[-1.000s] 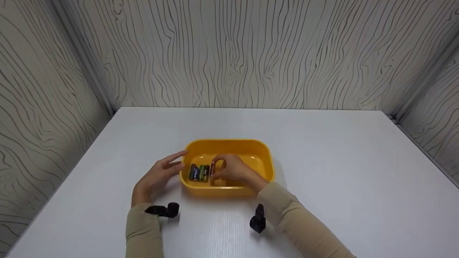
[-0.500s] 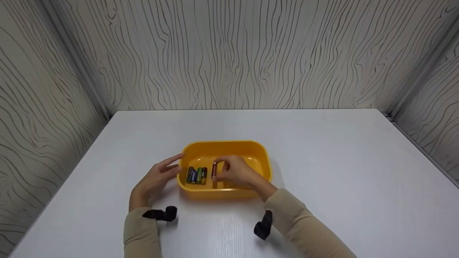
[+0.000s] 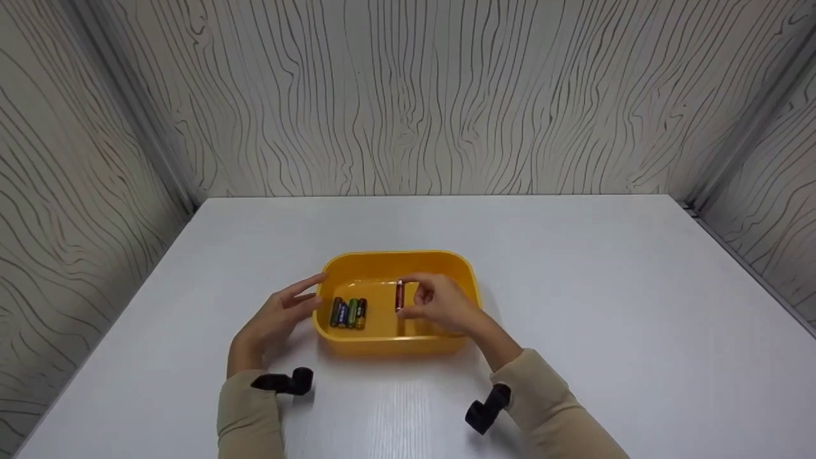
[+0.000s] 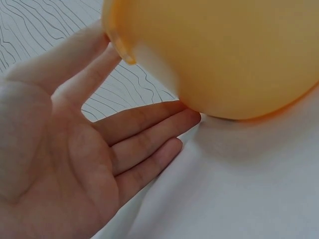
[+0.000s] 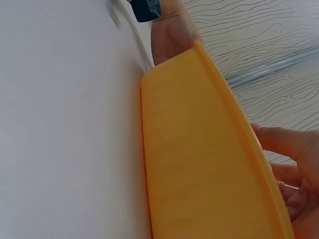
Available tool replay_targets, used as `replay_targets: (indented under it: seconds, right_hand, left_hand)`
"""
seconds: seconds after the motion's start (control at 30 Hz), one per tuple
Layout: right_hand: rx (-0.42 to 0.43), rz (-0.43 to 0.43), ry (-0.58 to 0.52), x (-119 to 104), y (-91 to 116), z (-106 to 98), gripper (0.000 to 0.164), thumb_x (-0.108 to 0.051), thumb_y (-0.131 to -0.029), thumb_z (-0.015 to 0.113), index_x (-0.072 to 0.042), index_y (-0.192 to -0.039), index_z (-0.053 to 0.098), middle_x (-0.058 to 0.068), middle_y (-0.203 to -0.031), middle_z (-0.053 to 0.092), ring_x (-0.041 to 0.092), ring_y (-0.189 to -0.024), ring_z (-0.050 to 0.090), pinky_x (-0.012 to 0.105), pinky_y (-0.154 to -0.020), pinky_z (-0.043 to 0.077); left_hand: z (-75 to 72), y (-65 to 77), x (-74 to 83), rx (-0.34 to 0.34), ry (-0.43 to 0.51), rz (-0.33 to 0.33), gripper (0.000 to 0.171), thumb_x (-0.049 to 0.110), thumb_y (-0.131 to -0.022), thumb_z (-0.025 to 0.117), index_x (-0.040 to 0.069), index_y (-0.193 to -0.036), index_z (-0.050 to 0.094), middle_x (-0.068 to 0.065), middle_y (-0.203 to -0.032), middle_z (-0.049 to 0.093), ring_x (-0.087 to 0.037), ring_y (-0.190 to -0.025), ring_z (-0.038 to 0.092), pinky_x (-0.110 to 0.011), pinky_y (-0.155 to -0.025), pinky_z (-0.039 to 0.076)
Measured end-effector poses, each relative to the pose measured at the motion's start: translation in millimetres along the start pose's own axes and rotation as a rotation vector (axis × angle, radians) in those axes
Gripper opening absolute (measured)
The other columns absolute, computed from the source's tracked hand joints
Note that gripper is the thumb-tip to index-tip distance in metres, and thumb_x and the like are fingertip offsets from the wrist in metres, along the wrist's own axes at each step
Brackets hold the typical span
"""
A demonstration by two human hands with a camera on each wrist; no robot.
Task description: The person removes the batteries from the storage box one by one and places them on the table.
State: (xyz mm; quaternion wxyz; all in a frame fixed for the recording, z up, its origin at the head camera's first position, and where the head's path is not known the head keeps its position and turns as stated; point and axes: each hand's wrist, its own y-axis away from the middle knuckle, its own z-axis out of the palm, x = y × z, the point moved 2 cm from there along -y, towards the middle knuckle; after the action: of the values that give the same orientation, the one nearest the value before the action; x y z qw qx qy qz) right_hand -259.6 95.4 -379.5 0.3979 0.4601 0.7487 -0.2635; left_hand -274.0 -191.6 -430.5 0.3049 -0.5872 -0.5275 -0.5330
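Observation:
A yellow plastic box (image 3: pixel 392 347) stands on the white table. My left hand (image 3: pixel 277 315) is at its left end, fingers extended and fingertips touching the rim and side wall, as the left wrist view shows from close by. My right hand (image 3: pixel 446 305) reaches over the front wall and pinches a red battery (image 3: pixel 400 296) by its two ends, thumb near and forefinger far. Inside the box at the left lie several batteries side by side: dark green (image 3: pixel 335 312), blue (image 3: pixel 343 314), bright green (image 3: pixel 352 313) and black-and-gold (image 3: pixel 361 313). In the right wrist view the box wall (image 5: pixel 199 144) hides the batteries.
The white table (image 3: pixel 574 274) extends around the box on all sides. Wood-grain-patterned panels (image 3: pixel 408 95) rise at the back and both sides. Small black wrist cameras, one on the left sleeve (image 3: pixel 252 414) and one on the right sleeve (image 3: pixel 554 408), hang low over the table.
My right hand has moved to the right with the red battery, away from the row of other batteries. My left hand stays at the box's left end.

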Motion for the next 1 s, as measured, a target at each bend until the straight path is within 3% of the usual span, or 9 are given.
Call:
replay_targets:
  seconds: [0.27, 0.5, 1.0]
  right_hand:
    - [0.0, -0.038, -0.004, 0.8, 10.8, -15.3, 0.056, -0.015, -0.081, 0.077, 0.004, -0.129, 0.056, -0.003, -0.07, 0.05, 0.009, -0.063, 0.044, 0.014, -0.054, 0.037]
    - [0.025, -0.024, -0.002, 7.2, 22.7, -32.6, 0.059, -0.014, -0.08, 0.077, 0.006, -0.13, 0.054, -0.002, -0.071, 0.052, 0.006, -0.061, 0.044, 0.014, -0.054, 0.038]
    - [0.084, 0.011, 0.042, 20.9, 41.6, -68.5, 0.061, -0.02, -0.081, 0.077, 0.002, -0.132, 0.054, 0.0, -0.073, 0.051, 0.007, -0.064, 0.044, 0.015, -0.056, 0.039]
  left_hand:
    - [-0.6, 2.0, -1.4, 0.012, 0.028, -0.042, 0.056, 0.043, -0.09, 0.064, 0.035, -0.143, 0.045, -0.006, -0.156, 0.039, -0.034, -0.142, 0.039, -0.059, -0.121, 0.02]
    - [0.5, 0.9, -2.1, -0.017, 0.01, 0.004, 0.057, 0.04, -0.093, 0.061, 0.03, -0.146, 0.041, -0.008, -0.158, 0.033, -0.036, -0.143, 0.038, -0.058, -0.121, 0.021]
    - [-0.3, 1.1, -1.1, -0.022, 0.013, 0.006, 0.058, 0.041, -0.093, 0.061, 0.03, -0.146, 0.041, -0.007, -0.16, 0.031, -0.036, -0.145, 0.035, -0.058, -0.121, 0.021]
